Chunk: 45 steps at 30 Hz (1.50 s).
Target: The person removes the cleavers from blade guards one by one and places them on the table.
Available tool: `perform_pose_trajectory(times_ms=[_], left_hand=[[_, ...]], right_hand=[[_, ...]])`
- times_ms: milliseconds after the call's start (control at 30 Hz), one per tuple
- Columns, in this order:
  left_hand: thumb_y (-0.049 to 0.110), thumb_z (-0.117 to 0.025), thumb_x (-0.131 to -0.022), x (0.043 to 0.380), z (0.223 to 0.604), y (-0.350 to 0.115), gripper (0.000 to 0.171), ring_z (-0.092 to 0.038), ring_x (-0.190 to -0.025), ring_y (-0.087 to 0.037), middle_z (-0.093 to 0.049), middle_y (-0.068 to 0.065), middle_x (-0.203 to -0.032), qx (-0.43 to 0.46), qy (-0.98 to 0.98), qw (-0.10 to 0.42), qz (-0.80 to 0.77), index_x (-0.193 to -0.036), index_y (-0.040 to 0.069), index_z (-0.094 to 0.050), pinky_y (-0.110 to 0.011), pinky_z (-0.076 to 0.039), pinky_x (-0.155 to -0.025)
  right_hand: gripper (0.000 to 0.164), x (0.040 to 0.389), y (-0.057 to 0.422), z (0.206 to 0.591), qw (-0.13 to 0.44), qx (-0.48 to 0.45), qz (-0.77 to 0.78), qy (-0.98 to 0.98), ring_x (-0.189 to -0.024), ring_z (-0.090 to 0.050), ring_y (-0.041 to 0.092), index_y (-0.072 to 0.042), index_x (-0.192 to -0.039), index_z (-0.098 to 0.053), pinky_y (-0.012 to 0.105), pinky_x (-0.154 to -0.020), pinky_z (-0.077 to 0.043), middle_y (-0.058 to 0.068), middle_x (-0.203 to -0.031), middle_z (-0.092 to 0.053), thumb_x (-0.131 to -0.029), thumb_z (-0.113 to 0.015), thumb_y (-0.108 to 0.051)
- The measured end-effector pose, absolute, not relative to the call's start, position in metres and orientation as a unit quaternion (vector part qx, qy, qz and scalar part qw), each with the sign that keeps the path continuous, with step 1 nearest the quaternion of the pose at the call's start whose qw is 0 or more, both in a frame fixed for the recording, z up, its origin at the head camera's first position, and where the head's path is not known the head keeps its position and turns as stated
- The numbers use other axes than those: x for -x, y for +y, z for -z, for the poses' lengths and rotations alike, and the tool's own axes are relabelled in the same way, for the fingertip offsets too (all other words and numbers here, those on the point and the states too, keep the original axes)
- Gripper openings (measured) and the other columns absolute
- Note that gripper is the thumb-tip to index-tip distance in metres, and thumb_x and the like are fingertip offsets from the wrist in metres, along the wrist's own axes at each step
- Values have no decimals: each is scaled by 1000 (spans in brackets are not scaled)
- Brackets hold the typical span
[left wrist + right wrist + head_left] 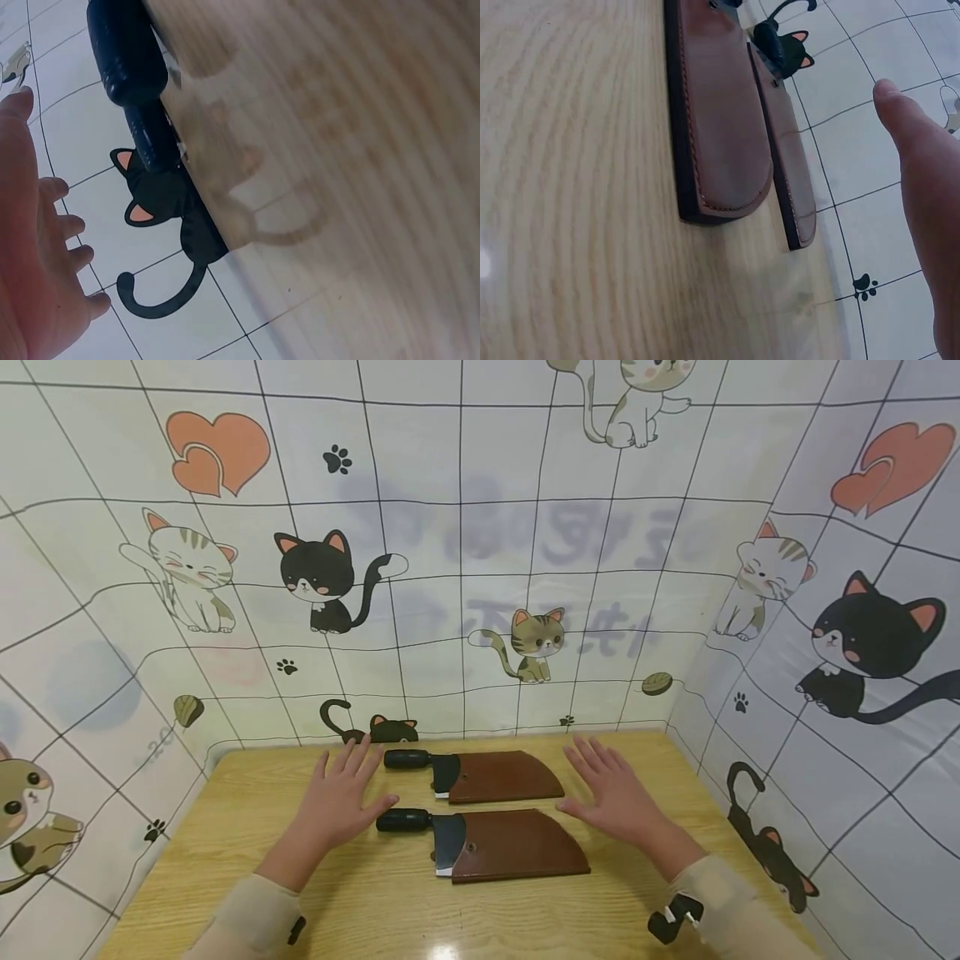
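Two cleavers lie one behind the other on the wooden table, black handles to the left, blades in brown leather sheaths. The near cleaver [517, 846] is a little larger in view than the far cleaver [498, 777]. My left hand [339, 797] has its fingers spread beside the handles, thumb tip right by the near handle [403, 820]. On the other side my right hand [611, 793] is spread too, its thumb toward the sheath tips. Neither hand holds anything. In the right wrist view both sheaths [724, 112] show their stitched edges, with the right thumb [911, 127] off to the side.
The pale wooden table [360, 910] ends at a white cloth wall [465, 543] printed with grid lines, cats and hearts. This cloth closes in the back and both sides. Each sleeved wrist has a dark strap or mount [675, 918].
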<state>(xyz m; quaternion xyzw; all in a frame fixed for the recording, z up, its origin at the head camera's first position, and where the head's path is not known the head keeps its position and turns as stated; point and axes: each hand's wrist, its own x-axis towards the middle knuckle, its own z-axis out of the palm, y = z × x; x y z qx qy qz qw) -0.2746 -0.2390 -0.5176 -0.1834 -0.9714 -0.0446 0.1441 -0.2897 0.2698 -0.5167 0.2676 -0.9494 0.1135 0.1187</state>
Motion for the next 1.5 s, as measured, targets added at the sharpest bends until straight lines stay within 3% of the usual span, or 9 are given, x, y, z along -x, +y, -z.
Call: perform_pose_trajectory(times_ms=[567,733,1100,1300,1500], left_hand=[[74,-63,-102,271,528,-220,93,-36,-160,-46,-35,-17,-177,231,-960,125,100,-171,15,-44,-76,-30,-121],[73,-65,-101,269,531,-217,91,-39,-158,-44,-42,-14,-174,242,-957,101,121,-170,16,-46,-75,-31,-120],[54,-82,-99,273,533,-211,71,-55,-145,-37,-61,-6,-153,277,-942,67,179,-156,16,-63,-67,-44,-114],[41,-87,-98,276,538,-208,58,-60,-137,-35,-64,-7,-145,303,-928,64,206,-145,14,-69,-61,-48,-112],[36,-87,-99,278,543,-204,53,-63,-130,-30,-66,-4,-138,318,-921,54,220,-144,13,-70,-57,-52,-109]], right_hand=[[104,277,242,524,117,-315,-152,-930,-161,-32,47,-12,-171,-42,74,-121,-32,19,-175,-39,-96,-70,-77],[105,272,233,525,91,-320,-159,-930,-161,-33,47,-14,-172,-42,74,-121,-32,16,-176,-38,-94,-70,-80],[99,265,216,531,64,-344,-183,-919,-154,-45,47,-12,-164,-54,72,-118,-38,18,-169,-48,-92,-77,-75],[97,264,207,538,45,-342,-193,-919,-152,-47,40,-15,-163,-55,67,-118,-41,13,-165,-51,-88,-85,-69],[98,262,198,545,26,-352,-191,-916,-151,-49,35,-16,-163,-55,64,-118,-43,9,-163,-54,-88,-83,-72]])
